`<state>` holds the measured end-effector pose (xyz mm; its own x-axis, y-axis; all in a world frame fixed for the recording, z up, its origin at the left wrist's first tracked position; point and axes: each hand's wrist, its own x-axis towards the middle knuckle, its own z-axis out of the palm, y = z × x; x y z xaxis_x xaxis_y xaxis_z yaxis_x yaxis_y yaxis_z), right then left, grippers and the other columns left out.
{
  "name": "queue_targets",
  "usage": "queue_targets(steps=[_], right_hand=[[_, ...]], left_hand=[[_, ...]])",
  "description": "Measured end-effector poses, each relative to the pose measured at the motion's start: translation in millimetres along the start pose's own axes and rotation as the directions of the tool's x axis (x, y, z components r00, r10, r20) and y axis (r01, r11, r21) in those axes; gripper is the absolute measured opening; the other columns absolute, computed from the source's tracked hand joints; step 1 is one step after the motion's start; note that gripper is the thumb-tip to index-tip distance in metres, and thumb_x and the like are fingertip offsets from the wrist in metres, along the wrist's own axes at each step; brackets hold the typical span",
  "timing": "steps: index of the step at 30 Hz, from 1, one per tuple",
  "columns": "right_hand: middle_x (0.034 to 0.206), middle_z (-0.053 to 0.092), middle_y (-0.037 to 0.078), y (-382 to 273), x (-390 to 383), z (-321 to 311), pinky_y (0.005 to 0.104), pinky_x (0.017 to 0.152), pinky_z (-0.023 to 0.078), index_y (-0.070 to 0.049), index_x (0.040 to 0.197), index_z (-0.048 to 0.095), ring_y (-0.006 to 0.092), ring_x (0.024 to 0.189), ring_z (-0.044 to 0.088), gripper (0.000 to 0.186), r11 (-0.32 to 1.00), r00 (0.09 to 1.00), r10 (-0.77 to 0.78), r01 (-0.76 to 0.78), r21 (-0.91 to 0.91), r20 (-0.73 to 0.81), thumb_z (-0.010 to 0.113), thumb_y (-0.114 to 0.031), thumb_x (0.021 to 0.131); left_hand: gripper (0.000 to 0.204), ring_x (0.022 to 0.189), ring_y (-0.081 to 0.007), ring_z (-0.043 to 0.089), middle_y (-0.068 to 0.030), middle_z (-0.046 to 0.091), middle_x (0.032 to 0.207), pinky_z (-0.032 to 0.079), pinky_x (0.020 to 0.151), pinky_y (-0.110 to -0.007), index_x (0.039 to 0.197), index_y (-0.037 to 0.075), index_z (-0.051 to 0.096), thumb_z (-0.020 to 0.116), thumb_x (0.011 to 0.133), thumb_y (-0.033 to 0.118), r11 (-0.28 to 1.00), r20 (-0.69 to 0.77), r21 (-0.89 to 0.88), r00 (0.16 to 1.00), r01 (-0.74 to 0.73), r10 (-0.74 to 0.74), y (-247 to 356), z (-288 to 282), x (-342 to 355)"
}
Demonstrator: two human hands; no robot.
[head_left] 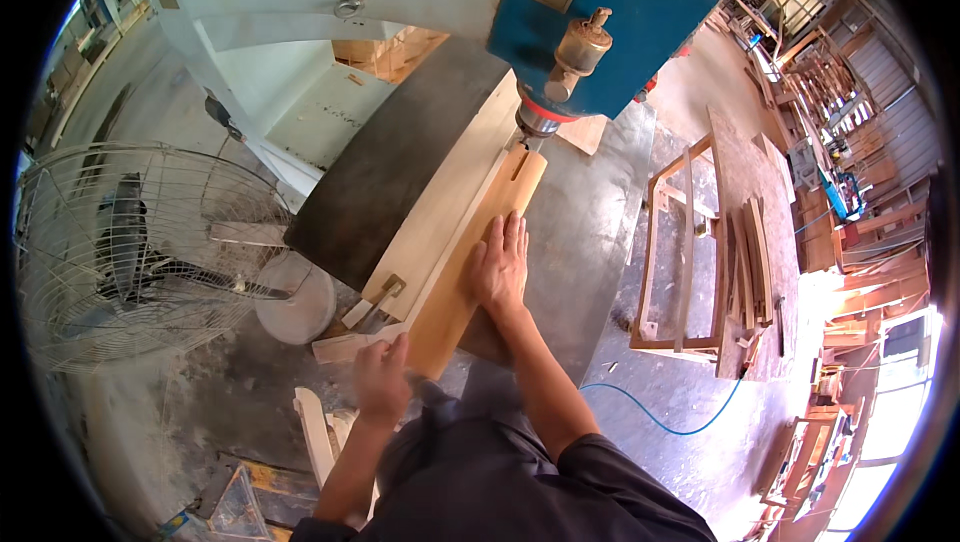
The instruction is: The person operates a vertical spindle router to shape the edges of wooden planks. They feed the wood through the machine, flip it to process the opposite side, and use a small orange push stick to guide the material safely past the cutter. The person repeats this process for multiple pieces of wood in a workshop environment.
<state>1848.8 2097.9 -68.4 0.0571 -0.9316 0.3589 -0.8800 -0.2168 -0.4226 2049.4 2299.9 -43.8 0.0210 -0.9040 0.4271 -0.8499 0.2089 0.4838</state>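
Note:
A long wooden board [465,257] with a slot near its far end lies on the dark metal machine table [580,242]. Over that slotted end, the spindle [538,122] with its bit comes down from the blue machine head. My right hand [503,267] lies flat on the board's right side, fingers stretched out toward the spindle. Along the board's left side runs a pale wooden fence [445,197]. My left hand [382,382] is beside the board's near end, smeared by motion; whether it touches the wood I cannot tell.
A wire-caged fan [140,252] stands at left, near a round white base [296,297]. Wood offcuts [315,432] lie by my left forearm. To the right are a workbench [745,232] bearing wooden strips and a blue hose [650,417] on the floor.

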Motion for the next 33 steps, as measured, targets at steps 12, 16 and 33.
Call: queue_targets(steps=[12, 16, 33], right_hand=[[0.161, 0.033, 0.037, -1, 2, 0, 0.0583, 0.125, 0.027, 0.007, 0.152, 0.044, 0.0555, 0.15, 0.032, 0.056, 1.0, 1.0, -0.01, 0.01, -0.018, 0.001, 0.053, -0.021, 0.104], [0.161, 0.034, 0.037, 1, 4, -1, 0.058, 0.125, 0.028, 0.006, 0.151, 0.045, 0.0553, 0.149, 0.034, 0.056, 1.0, 1.0, -0.016, 0.016, -0.015, -0.021, 0.054, -0.02, 0.103], [0.16, 0.034, 0.039, 0, 15, -7, 0.0549, 0.127, 0.028, 0.008, 0.151, 0.044, 0.054, 0.151, 0.033, 0.055, 1.0, 1.0, -0.001, 0.001, -0.016, -0.002, 0.052, -0.016, 0.102]], left_hand=[[0.061, 0.1, -0.0314, 0.062, -0.0158, 0.062, 0.138, 0.049, 0.081, -0.048, 0.122, 0.021, 0.074, 0.077, 0.077, 0.062, 0.957, 0.037, 0.218, 0.981, -0.192, 0.189, 7, -7, 11], [0.059, 0.097, -0.032, 0.063, -0.0155, 0.063, 0.137, 0.05, 0.078, -0.047, 0.119, 0.02, 0.075, 0.076, 0.077, 0.062, 0.956, 0.02, 0.212, 0.979, -0.204, 0.204, 7, -4, 15], [0.056, 0.115, -0.0322, 0.059, -0.0109, 0.064, 0.137, 0.046, 0.095, -0.049, 0.11, 0.021, 0.08, 0.084, 0.069, 0.057, 0.964, -0.003, 0.197, 0.983, -0.177, 0.181, 13, 3, 24]])
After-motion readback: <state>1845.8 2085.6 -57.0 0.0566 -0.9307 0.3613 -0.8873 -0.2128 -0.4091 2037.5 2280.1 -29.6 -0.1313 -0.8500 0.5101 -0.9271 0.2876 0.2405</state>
